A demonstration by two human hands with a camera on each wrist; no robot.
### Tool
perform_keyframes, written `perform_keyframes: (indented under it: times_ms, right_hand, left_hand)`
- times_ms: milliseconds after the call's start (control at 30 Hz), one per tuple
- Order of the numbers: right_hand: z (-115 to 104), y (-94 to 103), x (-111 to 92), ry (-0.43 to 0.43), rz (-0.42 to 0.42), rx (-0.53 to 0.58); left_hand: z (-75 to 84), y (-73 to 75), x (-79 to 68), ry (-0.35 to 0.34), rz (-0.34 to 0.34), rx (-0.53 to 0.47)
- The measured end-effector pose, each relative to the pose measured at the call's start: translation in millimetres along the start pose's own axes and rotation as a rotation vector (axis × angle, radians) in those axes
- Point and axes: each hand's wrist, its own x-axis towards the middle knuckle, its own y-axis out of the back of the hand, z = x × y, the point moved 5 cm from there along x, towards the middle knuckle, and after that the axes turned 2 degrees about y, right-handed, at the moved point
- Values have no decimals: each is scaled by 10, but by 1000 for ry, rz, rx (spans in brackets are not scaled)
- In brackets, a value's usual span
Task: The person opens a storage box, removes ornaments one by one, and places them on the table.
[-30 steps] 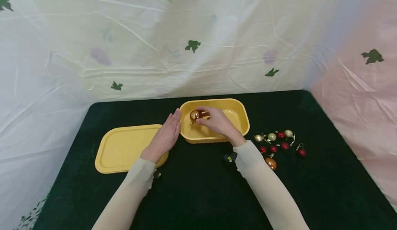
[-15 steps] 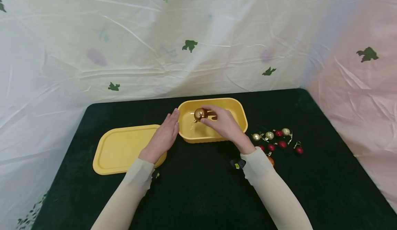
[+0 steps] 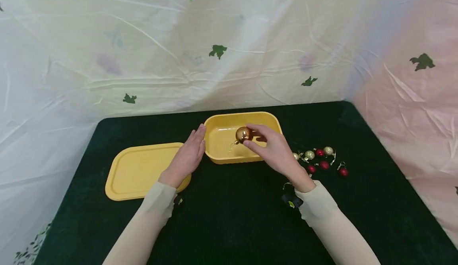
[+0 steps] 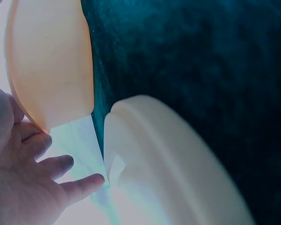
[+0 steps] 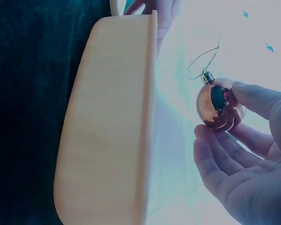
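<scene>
My right hand (image 3: 275,149) pinches a shiny copper Christmas bauble (image 3: 244,134) between thumb and fingertips, over the yellow plastic box (image 3: 232,160). In the right wrist view the bauble (image 5: 207,105) has a metal cap and a thin hanging loop, and it is above the level of the box rim (image 5: 150,93). My left hand (image 3: 186,153) lies with extended fingers against the box's left end. Seen from the left wrist, its fingertips (image 4: 43,140) are at the corner of the box (image 4: 51,61). Beneath that hand is part of the yellow lid (image 3: 143,169).
Right of the box, several small baubles lie on the dark green tablecloth (image 3: 232,225), among them a red bauble (image 3: 323,165) and a gold bauble (image 3: 328,151). My right forearm covers part of that area. A pale patterned curtain (image 3: 161,58) hangs behind the table.
My right hand has moved right across the box, still holding the copper bauble. Its forearm now hides the orange bauble on the table. My left hand stays at the box's end.
</scene>
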Motion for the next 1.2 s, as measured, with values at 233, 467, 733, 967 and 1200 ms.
perform_keyframes:
  times_ms: [233, 467, 733, 967, 1200]
  right_hand:
    - [-13, 169, -170, -1, 24, -17]
    - [14, 339, -309, -2, 69, -50]
    - [85, 480, -466, -27, 111, -56]
    - [159, 596, -608, -41, 134, -72]
    - [195, 712, -744, -57, 145, -63]
  left_hand:
    - [1, -2, 0, 10, -2, -5]
    - [-2, -1, 2, 17, 1, -15]
    - [3, -9, -4, 7, 9, -17]
    - [-4, -11, 6, 9, 7, -16]
    - [-5, -25, 9, 14, -1, -17]
